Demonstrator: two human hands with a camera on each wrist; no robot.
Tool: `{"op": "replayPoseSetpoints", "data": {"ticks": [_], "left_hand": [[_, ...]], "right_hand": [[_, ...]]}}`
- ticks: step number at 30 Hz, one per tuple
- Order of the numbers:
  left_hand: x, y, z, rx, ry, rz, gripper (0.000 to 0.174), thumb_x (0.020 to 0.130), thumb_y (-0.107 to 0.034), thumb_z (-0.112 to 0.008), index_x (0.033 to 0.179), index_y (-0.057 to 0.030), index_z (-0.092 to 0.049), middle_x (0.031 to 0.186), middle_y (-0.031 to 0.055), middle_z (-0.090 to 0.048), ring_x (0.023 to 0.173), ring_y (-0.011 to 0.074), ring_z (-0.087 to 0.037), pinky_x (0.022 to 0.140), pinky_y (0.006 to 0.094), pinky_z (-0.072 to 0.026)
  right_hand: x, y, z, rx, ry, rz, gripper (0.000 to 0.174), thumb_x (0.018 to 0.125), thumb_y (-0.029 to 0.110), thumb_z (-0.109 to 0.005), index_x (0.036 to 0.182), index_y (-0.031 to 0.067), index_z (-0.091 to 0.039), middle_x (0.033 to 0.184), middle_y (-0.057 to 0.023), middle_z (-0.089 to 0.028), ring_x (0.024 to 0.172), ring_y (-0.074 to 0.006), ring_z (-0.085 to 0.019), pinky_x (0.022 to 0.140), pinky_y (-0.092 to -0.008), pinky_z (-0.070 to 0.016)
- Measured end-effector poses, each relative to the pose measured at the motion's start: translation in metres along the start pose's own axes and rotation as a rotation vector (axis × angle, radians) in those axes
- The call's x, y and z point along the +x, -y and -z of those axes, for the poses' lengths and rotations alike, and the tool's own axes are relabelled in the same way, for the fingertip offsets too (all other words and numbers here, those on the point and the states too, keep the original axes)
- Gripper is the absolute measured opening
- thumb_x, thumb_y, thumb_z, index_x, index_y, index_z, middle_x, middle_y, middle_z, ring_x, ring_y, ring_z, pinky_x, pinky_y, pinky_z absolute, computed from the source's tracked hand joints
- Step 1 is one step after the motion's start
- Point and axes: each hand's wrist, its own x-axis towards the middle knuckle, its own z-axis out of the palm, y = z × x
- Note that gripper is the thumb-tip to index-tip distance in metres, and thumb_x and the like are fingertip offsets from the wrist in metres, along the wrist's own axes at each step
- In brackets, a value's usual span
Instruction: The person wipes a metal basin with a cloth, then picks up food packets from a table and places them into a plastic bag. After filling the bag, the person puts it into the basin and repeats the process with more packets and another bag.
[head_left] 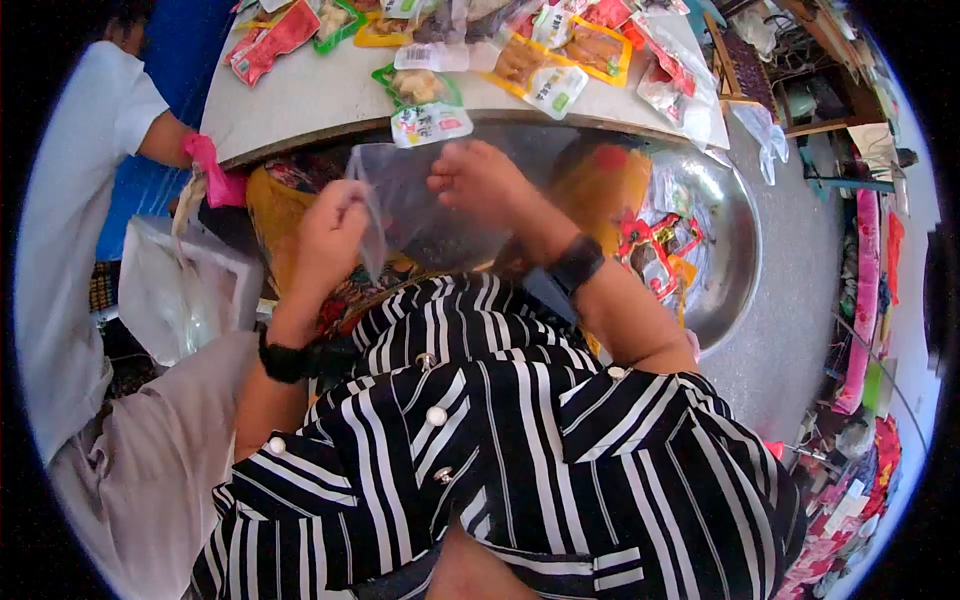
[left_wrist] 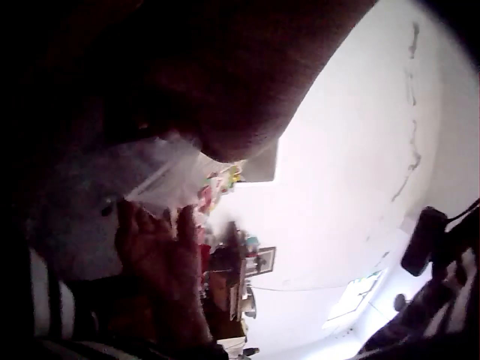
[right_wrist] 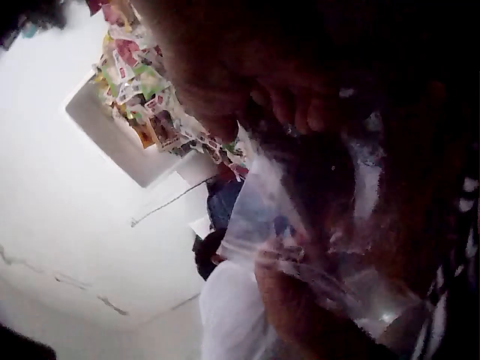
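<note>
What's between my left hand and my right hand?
A clear plastic bag spans the gap, held by the left hand at one side and the right hand at the other. The head view shows it most clearly.

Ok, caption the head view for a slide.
Left hand and right hand hold a clear plastic bag over a metal basin.

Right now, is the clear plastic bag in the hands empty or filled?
Empty, it seems: nothing shows inside the clear plastic bag, gripped by the left hand and right hand.

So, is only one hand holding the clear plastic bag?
No, the left hand and the right hand both hold the clear plastic bag at its top edge.
</note>
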Motion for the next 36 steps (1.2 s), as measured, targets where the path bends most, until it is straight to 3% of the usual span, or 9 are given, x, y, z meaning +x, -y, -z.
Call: {"op": "replayPoseSetpoints", "data": {"ticks": [6, 13, 15, 17, 20, 23, 28, 35, 36], "left_hand": [[0.006, -0.029, 0.037, 0.062, -0.171, -0.077, 0.021, 0.074, -0.008, -0.042, 0.092, -0.0022, -0.05, 0.068, 0.0031, -0.048, 0.06, 0.0079, -0.043, 0.055, 0.0214, -0.0369], [0.018, -0.037, 0.072, 0.448, -0.382, -0.142, 0.026, 0.073, -0.01, -0.042, 0.095, -0.002, -0.05, 0.073, 0.0075, -0.051, 0.065, 0.0119, -0.047, 0.06, 0.0227, -0.038], [0.028, -0.037, 0.093, 0.473, -0.501, -0.148, 0.029, 0.071, -0.01, -0.041, 0.097, -0.0018, -0.05, 0.077, 0.0112, -0.054, 0.068, 0.0166, -0.051, 0.063, 0.0252, -0.0397], [0.037, -0.059, 0.112, 0.593, -0.65, -0.226, 0.03, 0.071, -0.011, -0.041, 0.098, -0.0019, -0.05, 0.081, 0.0133, -0.055, 0.069, 0.0202, -0.053, 0.064, 0.0268, -0.0404], [0.049, -0.086, 0.124, 0.932, -0.751, -0.171, 0.03, 0.071, -0.013, -0.043, 0.098, -0.0032, -0.05, 0.085, 0.0146, -0.055, 0.07, 0.0258, -0.053, 0.064, 0.0309, -0.0416], [0.073, -0.063, 0.116, 1.121, -0.717, -0.414, 0.028, 0.072, -0.017, -0.042, 0.097, -0.0057, -0.049, 0.082, 0.0145, -0.055, 0.072, 0.0287, -0.053, 0.063, 0.0357, -0.0416], [0.099, -0.027, 0.042, 0.913, -0.124, 0.029, 0.023, 0.072, -0.016, -0.037, 0.089, -0.0045, -0.048, 0.079, 0.0181, -0.054, 0.073, 0.0336, -0.052, 0.065, 0.0432, -0.0393], [0.112, -0.009, 0.004, 0.657, -0.033, 0.137, 0.018, 0.07, -0.018, -0.041, 0.079, -0.0041, -0.048, 0.078, 0.0184, -0.054, 0.075, 0.0346, -0.051, 0.064, 0.042, -0.0388], [0.114, -0.008, 0.003, 0.623, -0.038, 0.139, 0.018, 0.07, -0.019, -0.041, 0.079, -0.0044, -0.048, 0.078, 0.0178, -0.054, 0.075, 0.0344, -0.051, 0.064, 0.0414, -0.0389]], "right_hand": [[0.022, 0.009, -0.013, 0.322, 0.187, -0.003, 0.021, 0.078, 0.019, -0.047, 0.093, 0.0046, -0.044, 0.085, -0.0083, -0.05, 0.073, -0.0185, -0.052, 0.059, -0.028, -0.0438], [0.021, 0.025, -0.029, 0.116, -0.026, 0.218, 0.018, 0.075, 0.009, -0.045, 0.093, 0.0049, -0.043, 0.077, -0.0066, -0.053, 0.06, -0.0154, -0.051, 0.045, -0.0255, -0.0428], [0.021, 0.03, -0.012, -0.49, -0.031, 0.762, 0.02, 0.073, 0.007, -0.043, 0.093, 0.0034, -0.042, 0.078, -0.0077, -0.053, 0.063, -0.0174, -0.053, 0.047, -0.028, -0.045], [0.028, 0.039, -0.006, -0.46, 0.019, 0.825, 0.021, 0.072, 0.005, -0.042, 0.093, 0.0017, -0.042, 0.079, -0.0091, -0.053, 0.067, -0.0198, -0.054, 0.05, -0.0309, -0.047], [0.042, 0.065, -0.012, 0.261, 0.088, 0.418, 0.023, 0.071, 0.003, -0.038, 0.093, -0.0022, -0.042, 0.081, -0.0131, -0.053, 0.073, -0.0251, -0.056, 0.058, -0.037, -0.0495], [0.043, 0.075, -0.006, 0.144, 0.055, 0.43, 0.027, 0.072, 0.001, -0.038, 0.098, -0.0053, -0.04, 0.091, -0.0144, -0.05, 0.085, -0.0279, -0.052, 0.073, -0.0411, -0.0446], [0.03, 0.061, 0.007, -0.486, -0.228, 0.631, 0.025, 0.069, 0.004, -0.041, 0.093, -0.0048, -0.043, 0.083, -0.0129, -0.051, 0.075, -0.0244, -0.054, 0.061, -0.0367, -0.0461], [0.004, 0.064, 0.001, 0.179, -0.062, 0.377, 0.025, 0.067, 0.003, -0.041, 0.091, -0.0026, -0.044, 0.085, -0.0161, -0.05, 0.075, -0.0272, -0.053, 0.063, -0.0349, -0.045], [0.004, 0.061, 0.009, -0.389, -0.128, 0.584, 0.022, 0.065, 0.005, -0.045, 0.086, -0.0012, -0.047, 0.083, -0.0173, -0.05, 0.071, -0.03, -0.052, 0.061, -0.0358, -0.0436]]}}
